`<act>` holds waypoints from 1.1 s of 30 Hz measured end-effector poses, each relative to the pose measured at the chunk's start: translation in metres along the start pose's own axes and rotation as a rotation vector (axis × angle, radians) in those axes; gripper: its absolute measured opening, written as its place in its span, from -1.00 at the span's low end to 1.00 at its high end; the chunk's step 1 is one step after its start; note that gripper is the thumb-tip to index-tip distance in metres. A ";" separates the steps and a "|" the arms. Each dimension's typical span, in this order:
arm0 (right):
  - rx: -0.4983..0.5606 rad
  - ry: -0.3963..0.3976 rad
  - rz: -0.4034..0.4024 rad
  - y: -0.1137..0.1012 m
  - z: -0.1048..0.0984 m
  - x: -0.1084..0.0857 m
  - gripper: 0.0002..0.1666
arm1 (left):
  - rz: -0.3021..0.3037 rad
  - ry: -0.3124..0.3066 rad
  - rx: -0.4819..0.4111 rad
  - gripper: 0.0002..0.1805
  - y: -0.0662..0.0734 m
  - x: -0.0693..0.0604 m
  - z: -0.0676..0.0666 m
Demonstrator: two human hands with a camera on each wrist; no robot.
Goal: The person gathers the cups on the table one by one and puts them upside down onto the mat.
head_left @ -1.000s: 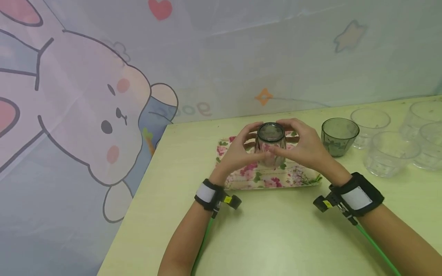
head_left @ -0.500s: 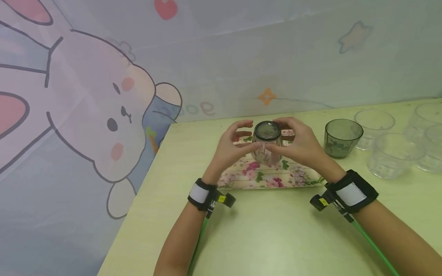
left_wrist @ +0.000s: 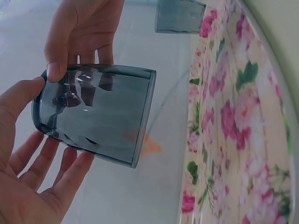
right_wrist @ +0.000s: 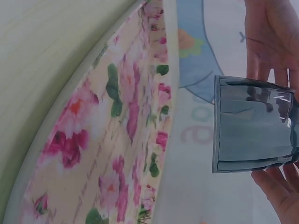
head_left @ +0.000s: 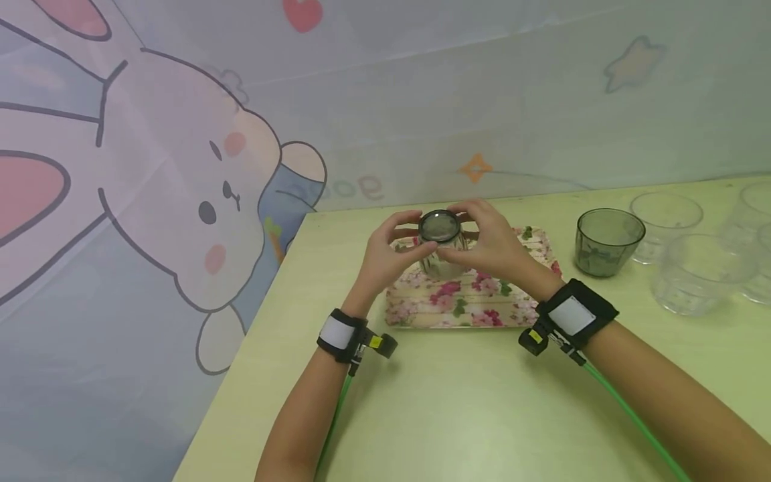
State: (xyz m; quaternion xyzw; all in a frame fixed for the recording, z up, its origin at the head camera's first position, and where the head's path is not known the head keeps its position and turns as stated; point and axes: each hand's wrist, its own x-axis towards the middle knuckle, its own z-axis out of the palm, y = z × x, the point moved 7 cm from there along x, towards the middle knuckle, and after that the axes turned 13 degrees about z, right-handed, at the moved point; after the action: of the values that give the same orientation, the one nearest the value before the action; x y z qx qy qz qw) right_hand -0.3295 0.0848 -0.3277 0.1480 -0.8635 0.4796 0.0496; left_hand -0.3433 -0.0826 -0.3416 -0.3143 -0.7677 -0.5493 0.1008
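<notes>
"Two arms [head_left: 298, 415] reach in over the bench [head_left: 458, 402]. Each has a black band [head_left: 340, 335] on the wrist and a green cord [head_left: 334, 422]."

"What are the hands doing?"

"The left hand [head_left: 387, 258] grips a cup [head_left: 442, 262] on one side. The right hand [head_left: 494, 248] grips it on the other side. Both thumbs press on the near part."

"Which way up is the cup?"

"Upside down! Its small bottom is on top and its wide mouth faces down. It's dark, but you can see through it."

"Where's the tray [head_left: 446, 309]?"

"Under the cup. Both wrist views show a gap between them. The tray has pink flowers and green leaves all over."

"And over to the right?"

"A green cup [head_left: 607, 248] stands right way up near the tray. Just beside it, some clear cups [head_left: 687, 291] stand in a bunch."

"What's at the back?"

"A big sheet [head_left: 421, 107]. It has a bunny [head_left: 175, 181] tipped on its side, a red heart [head_left: 303, 13] and an orange star [head_left: 476, 168]."
</notes>
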 end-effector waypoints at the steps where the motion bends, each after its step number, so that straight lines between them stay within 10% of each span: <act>1: -0.001 -0.005 -0.003 0.000 0.003 0.002 -0.20 | -0.009 0.002 0.006 -0.39 -0.003 0.000 -0.002; 33: -0.153 -0.076 0.082 0.020 0.058 0.060 -0.16 | -0.161 0.045 0.054 -0.41 -0.083 0.010 -0.029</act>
State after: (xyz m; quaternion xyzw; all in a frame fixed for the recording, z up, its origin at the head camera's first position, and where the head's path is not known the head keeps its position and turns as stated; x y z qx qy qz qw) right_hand -0.3898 0.0332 -0.3615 0.1261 -0.9042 0.4080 0.0083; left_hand -0.4055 -0.1220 -0.3904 -0.2361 -0.8027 -0.5414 0.0819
